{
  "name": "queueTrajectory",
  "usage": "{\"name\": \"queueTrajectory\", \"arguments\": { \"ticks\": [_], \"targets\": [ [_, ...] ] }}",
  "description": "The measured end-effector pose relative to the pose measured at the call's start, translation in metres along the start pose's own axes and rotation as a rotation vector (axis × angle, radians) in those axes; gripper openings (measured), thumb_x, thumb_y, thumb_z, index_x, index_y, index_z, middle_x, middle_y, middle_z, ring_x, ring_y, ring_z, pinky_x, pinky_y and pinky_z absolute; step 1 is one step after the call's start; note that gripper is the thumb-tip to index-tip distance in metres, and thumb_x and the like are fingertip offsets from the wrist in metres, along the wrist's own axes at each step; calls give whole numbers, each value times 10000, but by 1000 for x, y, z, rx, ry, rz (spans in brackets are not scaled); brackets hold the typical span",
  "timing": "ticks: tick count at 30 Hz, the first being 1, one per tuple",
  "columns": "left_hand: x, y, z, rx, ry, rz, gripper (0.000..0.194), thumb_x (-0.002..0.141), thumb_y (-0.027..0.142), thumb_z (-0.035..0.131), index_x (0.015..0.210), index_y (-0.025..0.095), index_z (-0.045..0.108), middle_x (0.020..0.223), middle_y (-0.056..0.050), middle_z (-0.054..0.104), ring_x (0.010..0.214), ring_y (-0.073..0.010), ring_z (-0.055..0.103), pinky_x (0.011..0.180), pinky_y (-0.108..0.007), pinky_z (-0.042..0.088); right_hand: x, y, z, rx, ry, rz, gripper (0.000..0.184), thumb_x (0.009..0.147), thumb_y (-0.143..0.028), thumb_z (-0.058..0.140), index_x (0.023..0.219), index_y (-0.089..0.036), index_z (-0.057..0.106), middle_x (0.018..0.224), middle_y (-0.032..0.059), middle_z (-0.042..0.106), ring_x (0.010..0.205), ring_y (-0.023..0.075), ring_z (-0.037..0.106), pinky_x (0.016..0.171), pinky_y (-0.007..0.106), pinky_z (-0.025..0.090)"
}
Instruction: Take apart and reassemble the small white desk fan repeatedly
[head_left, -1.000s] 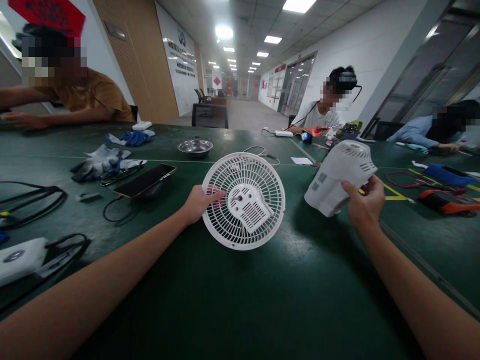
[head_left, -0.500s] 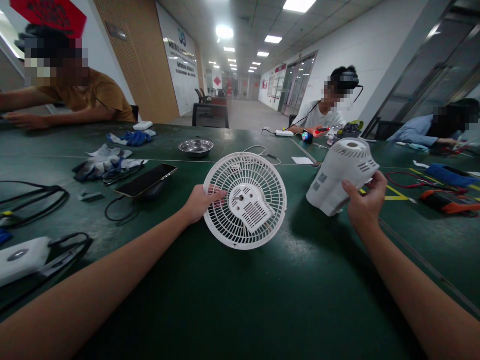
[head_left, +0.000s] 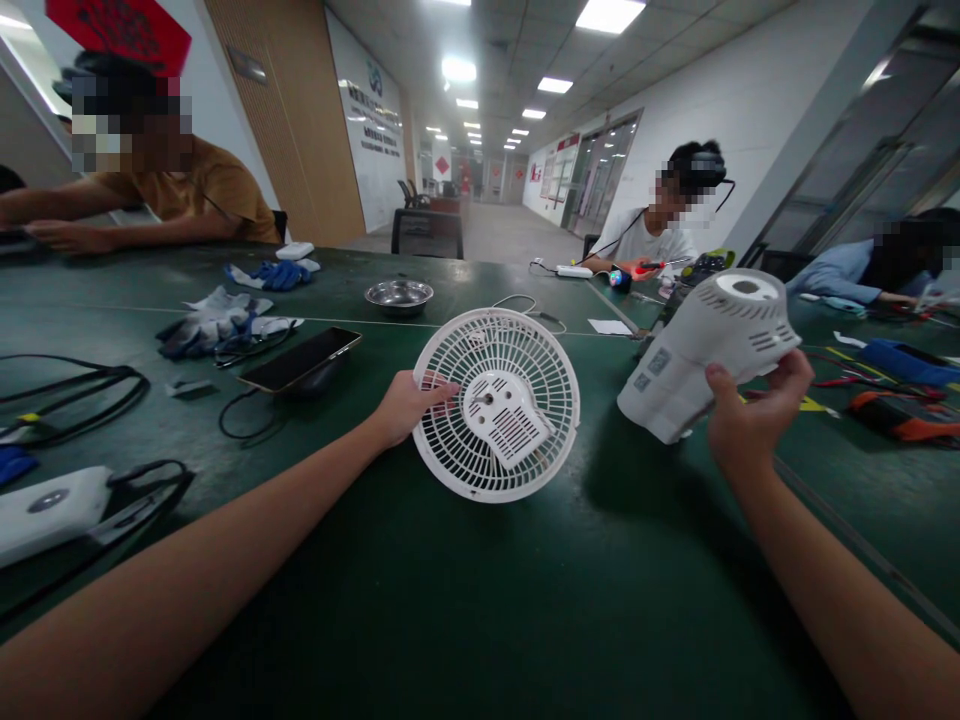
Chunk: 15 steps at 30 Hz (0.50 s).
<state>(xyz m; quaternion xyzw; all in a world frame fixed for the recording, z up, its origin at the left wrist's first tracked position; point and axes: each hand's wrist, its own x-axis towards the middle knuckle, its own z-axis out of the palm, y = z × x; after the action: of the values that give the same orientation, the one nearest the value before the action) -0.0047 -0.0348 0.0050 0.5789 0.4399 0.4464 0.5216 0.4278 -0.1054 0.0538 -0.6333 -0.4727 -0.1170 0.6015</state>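
Note:
My left hand point(head_left: 411, 405) is closed on the left rim of a round white fan grille point(head_left: 499, 490). The grille has radial slats and a vented motor cover point(head_left: 510, 415) at its centre, and it tilts up from the table. My right hand point(head_left: 754, 410) grips a white plastic fan housing point(head_left: 701, 345) by its right side. That housing leans to the right, with an oval opening on top, side vents and two printed codes. A thin white cable point(head_left: 525, 298) lies behind the grille.
A phone point(head_left: 304, 360), gloves point(head_left: 217, 322) and a metal bowl point(head_left: 399, 296) lie beyond on the green table. Black cables and a white device point(head_left: 52, 515) are at the left. An orange multimeter point(head_left: 904, 415) is at the right. Several people sit around the table.
My right hand has moved the housing slightly right and tilted it further to the right. The grille stays in my left hand; the whole view has shifted a little.

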Motion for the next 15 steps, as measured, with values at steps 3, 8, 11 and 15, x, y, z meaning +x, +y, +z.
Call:
{"name": "queueTrajectory", "arguments": {
  "ticks": [3, 8, 11, 15],
  "targets": [
    [-1, 3, 1, 9, 6, -11, 225, 761, 320, 796, 877, 144, 717, 811, -56, 750, 702, -192, 700, 668, -337, 580, -6, -13, -6, -45, 108, -258, 885, 657, -474, 756, 1400, -158, 393, 1424, 197, 482, 1308, 338, 494, 987, 449, 441],
    [-2, 4, 2, 6, 12, -2, 190, 763, 296, 790, 861, 150, 720, 786, -49, 742, 689, -182, 693, 667, -329, 576, -30, -39, -1, -19, -71, -310, 818, 708, -530, 752, 1386, -171, 466, 1296, 154, 576, 1106, 316, 601, 885, 436, 500],
    [-3, 4, 2, 28, 22, 3, 190, 760, 302, 787, 851, 151, 717, 780, -53, 741, 684, -187, 693, 663, -333, 576, -49, -50, 11, -98, -296, -257, 741, 710, -550, 757, 1316, -182, 544, 1158, 131, 662, 987, 305, 638, 882, 462, 503],
    [-3, 5, 2, 37, 8, 9, 185, 772, 310, 775, 863, 159, 720, 794, -53, 743, 693, -183, 695, 664, -321, 573, -63, -47, 28, -147, -510, -162, 735, 726, -587, 735, 1296, -162, 548, 1108, 137, 697, 949, 304, 662, 891, 470, 509]
  ]
}}
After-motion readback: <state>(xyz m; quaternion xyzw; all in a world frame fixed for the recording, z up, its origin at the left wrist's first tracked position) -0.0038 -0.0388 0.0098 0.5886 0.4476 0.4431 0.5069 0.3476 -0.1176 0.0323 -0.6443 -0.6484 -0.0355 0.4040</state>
